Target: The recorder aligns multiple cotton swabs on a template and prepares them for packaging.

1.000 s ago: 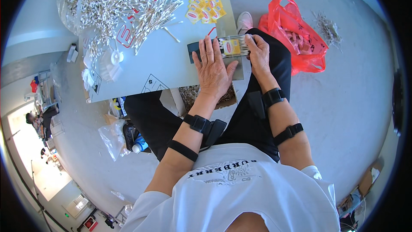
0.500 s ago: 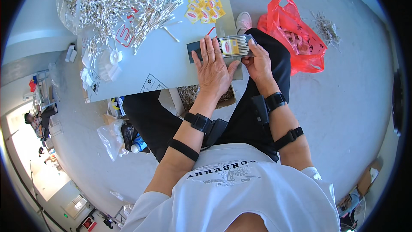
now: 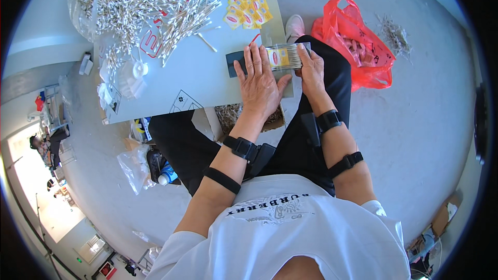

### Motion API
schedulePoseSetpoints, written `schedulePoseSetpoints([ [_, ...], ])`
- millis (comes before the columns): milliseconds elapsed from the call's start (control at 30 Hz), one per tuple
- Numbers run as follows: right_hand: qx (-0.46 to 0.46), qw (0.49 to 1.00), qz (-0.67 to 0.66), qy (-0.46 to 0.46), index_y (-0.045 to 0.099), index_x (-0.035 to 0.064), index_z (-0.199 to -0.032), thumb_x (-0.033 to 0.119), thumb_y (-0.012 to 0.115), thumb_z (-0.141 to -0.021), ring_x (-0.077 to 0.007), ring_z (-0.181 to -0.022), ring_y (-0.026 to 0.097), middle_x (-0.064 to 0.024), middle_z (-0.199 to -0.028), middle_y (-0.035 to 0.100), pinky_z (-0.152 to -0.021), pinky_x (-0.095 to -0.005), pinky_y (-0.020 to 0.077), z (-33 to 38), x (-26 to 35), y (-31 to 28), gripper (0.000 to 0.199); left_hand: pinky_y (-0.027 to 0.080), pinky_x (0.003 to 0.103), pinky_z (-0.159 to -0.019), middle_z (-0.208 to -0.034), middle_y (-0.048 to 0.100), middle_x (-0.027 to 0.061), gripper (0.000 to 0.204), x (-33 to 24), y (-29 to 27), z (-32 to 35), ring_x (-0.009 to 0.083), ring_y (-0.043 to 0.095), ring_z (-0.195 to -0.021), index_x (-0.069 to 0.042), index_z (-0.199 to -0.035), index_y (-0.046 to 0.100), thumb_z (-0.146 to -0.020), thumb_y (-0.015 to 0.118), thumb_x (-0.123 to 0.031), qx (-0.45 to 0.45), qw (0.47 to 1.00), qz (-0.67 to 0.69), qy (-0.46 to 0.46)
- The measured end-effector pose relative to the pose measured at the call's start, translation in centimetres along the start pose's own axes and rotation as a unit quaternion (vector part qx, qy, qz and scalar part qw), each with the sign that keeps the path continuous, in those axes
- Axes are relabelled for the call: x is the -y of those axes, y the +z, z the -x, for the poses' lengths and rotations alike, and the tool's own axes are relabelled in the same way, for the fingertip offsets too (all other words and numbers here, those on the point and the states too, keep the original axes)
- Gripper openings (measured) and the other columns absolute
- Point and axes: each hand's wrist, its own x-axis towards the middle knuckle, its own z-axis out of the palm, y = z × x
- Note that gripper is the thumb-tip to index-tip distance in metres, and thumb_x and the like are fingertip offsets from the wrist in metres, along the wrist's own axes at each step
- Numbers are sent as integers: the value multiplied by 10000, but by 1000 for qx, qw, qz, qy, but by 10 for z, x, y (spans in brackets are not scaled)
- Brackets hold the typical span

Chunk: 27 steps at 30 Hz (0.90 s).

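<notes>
My right hand [image 3: 313,77] grips the right end of a clear pack of cotton swabs [image 3: 291,58], thumb along its top side. Inside lies a row of white-tipped swabs with a yellow and white card. My left hand [image 3: 258,87] rests flat, fingers stretched out, over the pack's left end and a dark flat piece [image 3: 236,66] at the table's right edge. What lies under its palm is hidden. Beyond the hands a cluster of yellow and white cards [image 3: 248,10] is spread on the table [image 3: 207,80]. Left of the cards sits a loose heap of cotton swabs [image 3: 184,23].
A clear bag [image 3: 83,8] full of swabs stands at the far left, near small clear plastic boxes [image 3: 132,87]. Below the table edge is an open cardboard box [image 3: 209,123]. On the floor at right are a red plastic bag [image 3: 381,75] and scattered swabs [image 3: 397,39].
The clear pack has slid slightly left, and its swabs now sit further inside its right end. My right hand has shifted a little left with it; my left hand stays nearly still.
</notes>
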Motion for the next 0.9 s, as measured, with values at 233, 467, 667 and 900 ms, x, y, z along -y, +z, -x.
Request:
schedulePoseSetpoints([
  [233,-1,1000,-2,-3,676,80,-858,343,640,-950,-16,-510,459,55,-663,596,-450,-199,319,1,-1,3,281,94,642,-1131,-1597,129,207,906,-2,0,1,386,72,-1485,37,-1502,208,-890,574,-522,-12,1000,-8,11],
  [467,-18,999,20,-17,689,71,-854,315,642,-954,-24,-503,440,53,-660,592,-449,-209,319,4,1,7,268,97,658,-1121,-1597,133,203,908,-9,2,-1,380,57,-1488,36,-1497,226,-881,581,-528,-8,1000,-10,27],
  [667,-19,999,32,-17,688,47,-858,297,646,-954,-33,-520,450,42,-674,599,-459,-219,333,3,-1,4,271,96,664,-1116,-1603,108,199,885,-12,3,9,388,35,-1488,36,-1495,231,-887,595,-494,-36,999,36,17],
  [900,-23,999,0,-39,681,37,-839,280,650,-953,-28,-529,448,44,-669,585,-465,-227,336,7,4,11,271,101,665,-1112,-1605,110,191,858,-6,-6,13,386,39,-1489,44,-1485,255,-889,601,-468,7,1000,-14,23],
])
